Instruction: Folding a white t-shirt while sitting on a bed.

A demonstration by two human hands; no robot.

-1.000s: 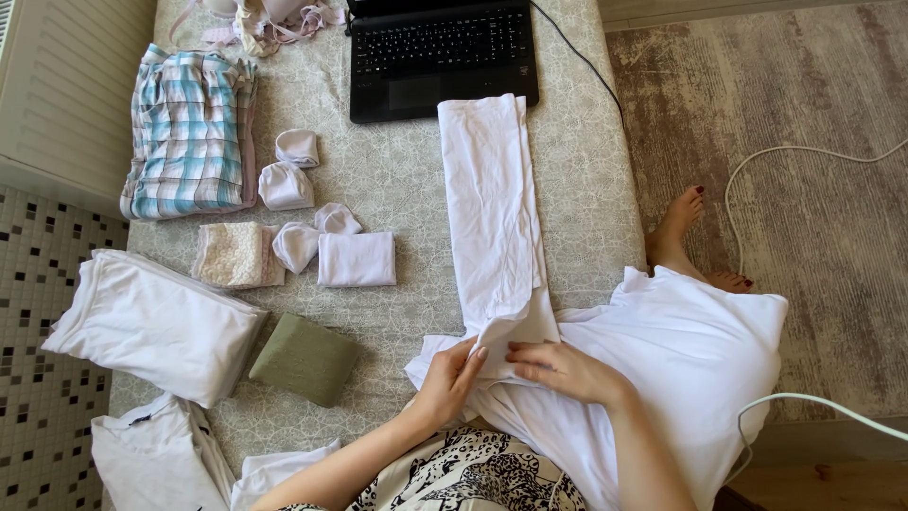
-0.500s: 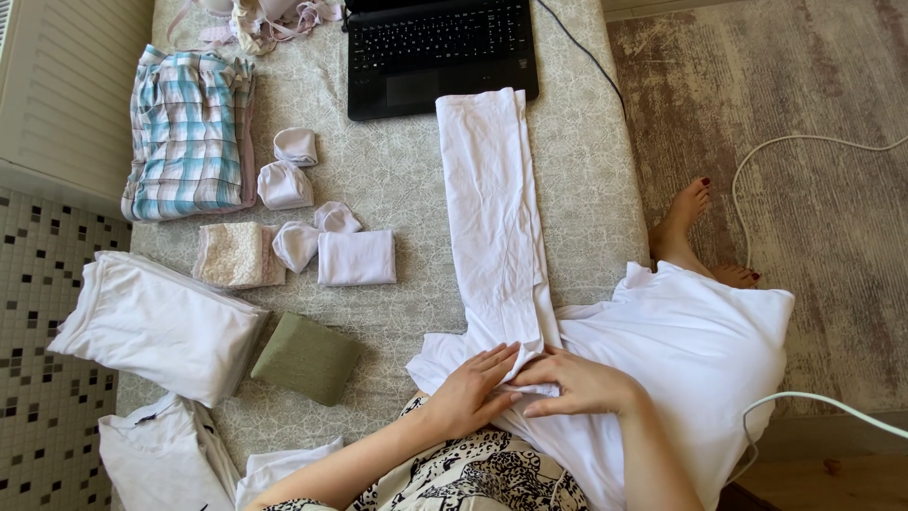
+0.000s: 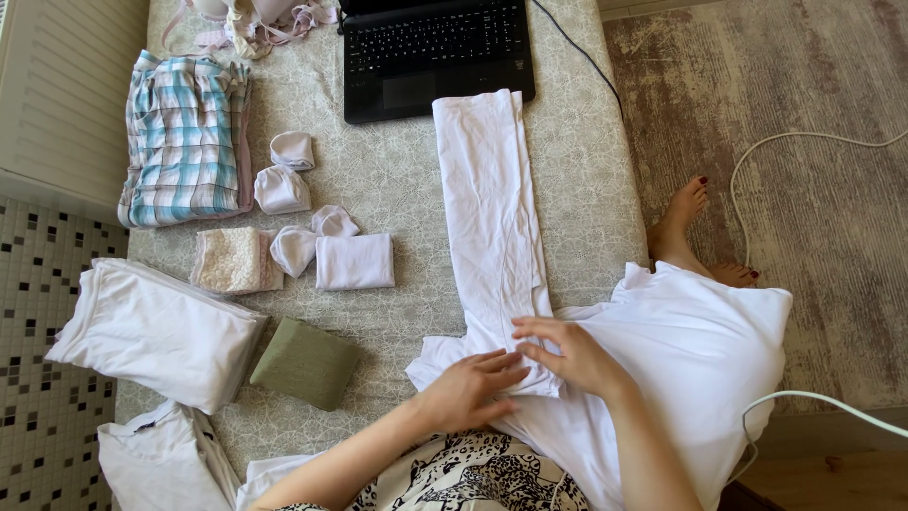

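Head view: a white long-sleeved shirt (image 3: 605, 350) lies across the near right part of the patterned bedspread (image 3: 416, 189), its body hanging over the right edge and one folded sleeve (image 3: 487, 203) running far, up to the black laptop (image 3: 430, 52). Both hands sit where sleeve meets body. The left hand (image 3: 468, 390) lies flat on the cloth, fingers (image 3: 499, 364) spread and loose, gripping nothing. The right hand (image 3: 567, 352) has its fingers curled, and the fingertips pinch a fold of white fabric at the sleeve's base.

Compared with a second ago, the hands have moved a little toward the far side and drawn closer together, and the right hand has gone from resting flat to pinching the fold; the sleeve itself has not shifted. I judge the fold at the shoulder is being set and smoothed.

To the left lie a plaid garment (image 3: 184, 137), rolled white socks (image 3: 284, 175), a small folded white cloth (image 3: 355, 261), a folded olive piece (image 3: 305, 362) and a folded white stack (image 3: 161, 331).
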